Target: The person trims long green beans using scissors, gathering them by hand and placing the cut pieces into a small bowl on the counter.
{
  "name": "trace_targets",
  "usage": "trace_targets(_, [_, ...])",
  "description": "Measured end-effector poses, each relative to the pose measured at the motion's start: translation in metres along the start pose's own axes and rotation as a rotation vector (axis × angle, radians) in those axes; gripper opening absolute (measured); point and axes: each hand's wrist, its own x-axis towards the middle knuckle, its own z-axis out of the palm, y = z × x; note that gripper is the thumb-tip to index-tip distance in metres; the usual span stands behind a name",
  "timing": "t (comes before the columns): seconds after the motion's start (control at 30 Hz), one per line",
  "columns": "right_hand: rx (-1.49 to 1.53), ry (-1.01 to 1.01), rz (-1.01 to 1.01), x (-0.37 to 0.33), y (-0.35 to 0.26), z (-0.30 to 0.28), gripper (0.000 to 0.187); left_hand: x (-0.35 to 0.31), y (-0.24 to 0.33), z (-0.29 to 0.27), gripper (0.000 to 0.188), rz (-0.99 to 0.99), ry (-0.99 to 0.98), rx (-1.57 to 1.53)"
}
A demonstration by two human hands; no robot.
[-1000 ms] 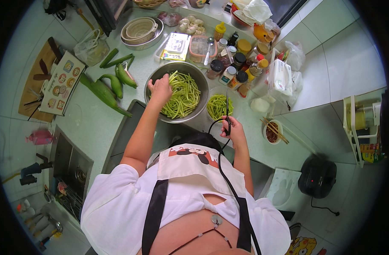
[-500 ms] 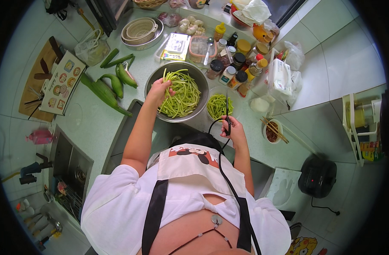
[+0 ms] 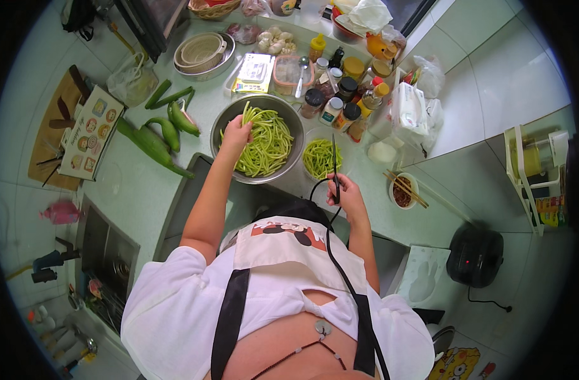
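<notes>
A wide steel bowl is filled with long, thin green stems that look like garlic scapes. My left hand is over the bowl's left side, fingers closed round some of the stems. To the bowl's right, my right hand grips black scissors, their narrow blades pointing away from me and looking closed. Behind the blades sits a smaller clear bowl of short cut green pieces. The fingertips of my left hand are partly hidden among the stems.
Green gourds lie left of the steel bowl. Seasoning jars crowd the counter behind it. On the right stands a small bowl with chopsticks across it. A black cord runs down over my apron. A sink is at left.
The whole view has shifted slightly. Both hands keep their grips, the left on the stems and the right on the scissors; otherwise little differs.
</notes>
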Motion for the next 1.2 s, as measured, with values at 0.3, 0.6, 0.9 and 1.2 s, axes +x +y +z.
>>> trace_targets(0.3, [-0.048,-0.091,-0.077,-0.006,-0.006,0.001,0.025,-0.027,0.026,0.032,0.011,-0.028,0.005,-0.487])
trace_targets(0.6, [-0.129,-0.144,-0.13,-0.011,-0.005,0.012,0.027,-0.03,0.035,0.105,0.01,-0.016,-0.107,-0.502])
trace_targets(0.9, [0.031,0.0,-0.089,-0.017,-0.007,0.005,0.026,-0.038,0.023,0.149,0.012,-0.006,-0.261,-0.325])
trace_targets(1.2, [0.026,0.039,-0.014,-0.02,-0.008,0.003,0.024,-0.035,0.005,0.164,0.01,0.064,-0.24,-0.164])
